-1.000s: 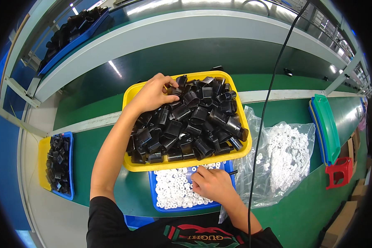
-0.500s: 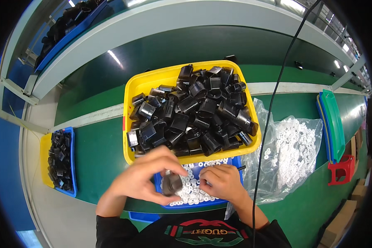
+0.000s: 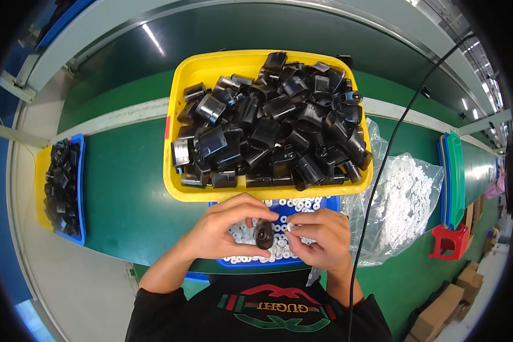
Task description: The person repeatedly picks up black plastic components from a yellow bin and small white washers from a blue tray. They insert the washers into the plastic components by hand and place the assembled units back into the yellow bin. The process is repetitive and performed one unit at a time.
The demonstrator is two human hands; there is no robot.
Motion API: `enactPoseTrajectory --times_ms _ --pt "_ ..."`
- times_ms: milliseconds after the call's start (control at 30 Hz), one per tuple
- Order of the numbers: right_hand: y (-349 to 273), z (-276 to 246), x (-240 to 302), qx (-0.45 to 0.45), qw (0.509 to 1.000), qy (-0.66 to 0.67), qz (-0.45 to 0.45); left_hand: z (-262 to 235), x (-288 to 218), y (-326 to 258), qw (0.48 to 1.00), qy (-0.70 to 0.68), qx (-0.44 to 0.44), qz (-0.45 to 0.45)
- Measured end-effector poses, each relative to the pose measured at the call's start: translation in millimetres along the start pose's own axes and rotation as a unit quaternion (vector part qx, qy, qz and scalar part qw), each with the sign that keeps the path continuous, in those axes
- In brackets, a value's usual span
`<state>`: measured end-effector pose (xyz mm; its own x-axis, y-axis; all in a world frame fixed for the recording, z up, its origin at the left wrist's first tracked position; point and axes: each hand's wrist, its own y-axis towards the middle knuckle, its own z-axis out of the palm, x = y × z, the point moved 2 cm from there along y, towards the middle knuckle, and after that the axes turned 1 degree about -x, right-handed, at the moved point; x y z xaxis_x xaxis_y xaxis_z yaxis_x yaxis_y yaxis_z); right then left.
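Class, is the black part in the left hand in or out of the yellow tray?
Out: the left hand holds the black part over the blue tray, outside the rim of the yellow tray.

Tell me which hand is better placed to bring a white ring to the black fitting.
Probably the right hand: it pinches a small white ring close beside the black plastic fitting. The left hand holds that fitting above the blue tray.

Black part (image 3: pixel 264 232) partly covered by left hand (image 3: pixel 225 228). White ring (image 3: pixel 290 227) mostly hidden by right hand (image 3: pixel 328 239), too small for detail. Blue tray (image 3: pixel 334 204) overlapped by yellow bin (image 3: pixel 256 195) and both hands. Upper-left tray (image 3: pixel 67 21) cut off by top edge, cable (image 3: pixel 354 273) by bottom edge.
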<state>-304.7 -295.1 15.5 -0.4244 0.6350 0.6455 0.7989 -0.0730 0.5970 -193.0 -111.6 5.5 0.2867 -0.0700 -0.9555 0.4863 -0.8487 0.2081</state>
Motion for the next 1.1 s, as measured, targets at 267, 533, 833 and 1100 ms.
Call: enactPoseTrajectory --times_ms 267,533,833,1100 --pt "-0.2 -3.3 8.4 -0.025 0.997 0.068 0.041 3.9 1.9 1.2 1.0 -0.02 0.016 0.007" --pt "-6.2 0.4 16.3 -0.013 0.995 0.061 0.077 7.2 6.4 1.3 0.998 -0.046 0.036 0.004" --pt "-6.1 9.3 19.0 0.028 0.997 0.044 0.049 5.0 10.2 1.2 0.995 -0.061 -0.029 0.069" --pt "-9.0 15.2 20.9 0.006 0.992 0.068 0.106 2.9 8.4 1.5 0.994 -0.022 -0.04 0.095"
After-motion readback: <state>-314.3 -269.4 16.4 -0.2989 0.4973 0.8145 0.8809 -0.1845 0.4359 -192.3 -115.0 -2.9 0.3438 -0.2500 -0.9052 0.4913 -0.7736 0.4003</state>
